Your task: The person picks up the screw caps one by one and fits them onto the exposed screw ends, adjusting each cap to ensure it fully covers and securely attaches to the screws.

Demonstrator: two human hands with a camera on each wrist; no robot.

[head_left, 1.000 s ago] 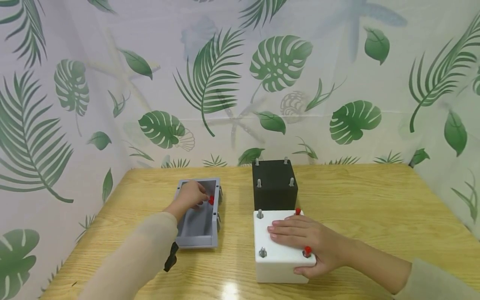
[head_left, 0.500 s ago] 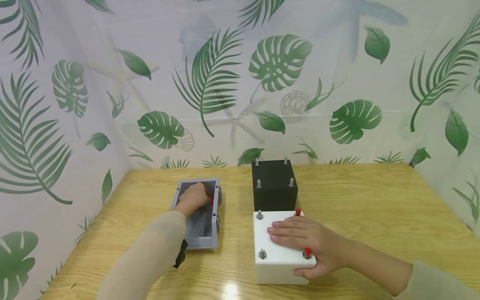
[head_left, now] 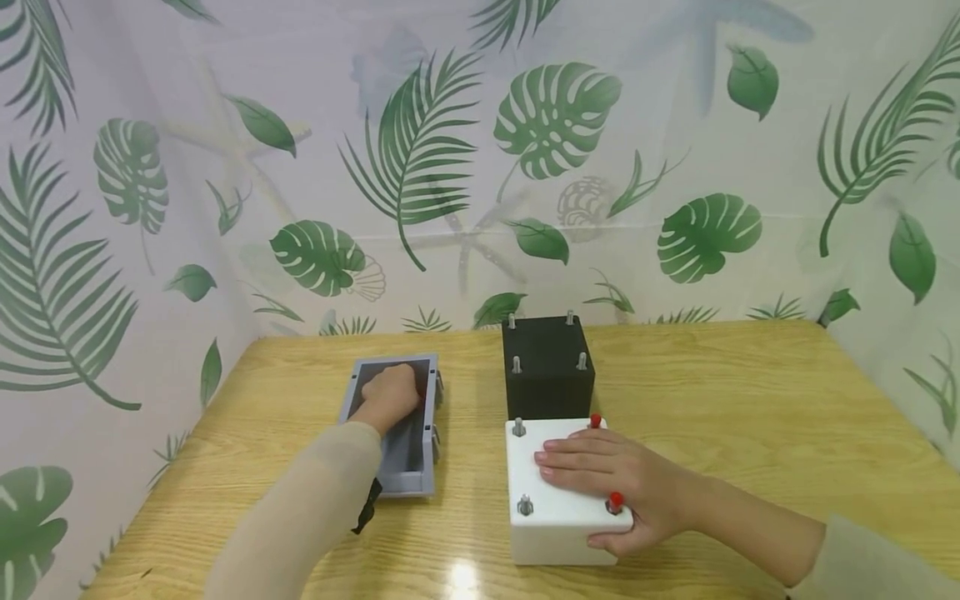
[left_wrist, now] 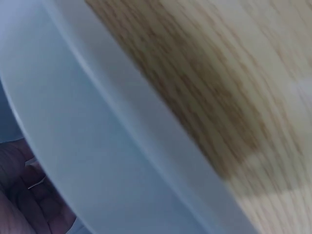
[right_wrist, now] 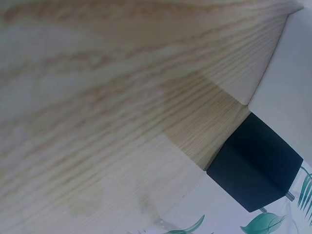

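My left hand (head_left: 390,395) reaches down into a grey plastic bin (head_left: 411,483), its fingers mostly hidden from the head view. Curled fingers (left_wrist: 46,200) show at the lower left of the left wrist view; whether they hold anything cannot be seen. A sliver of red shows beside that hand, inside the bin. My right hand (head_left: 611,479) rests on a white box (head_left: 558,542), fingers straight across its top and thumb against its front right side. Red caps (head_left: 615,502) sit on the box's two right-hand bolts. The left-hand bolts (head_left: 525,505) are bare.
A black box (head_left: 547,354) with upright metal bolts stands directly behind the white one. Both boxes and the bin are on a wood-grain table (head_left: 735,400). A leaf-patterned cloth (head_left: 465,167) hangs along the back and sides.
My left hand has gone deeper into the bin, its fingers passing from view and covering most of the red piece seen earlier. The right hand stays on the white box.
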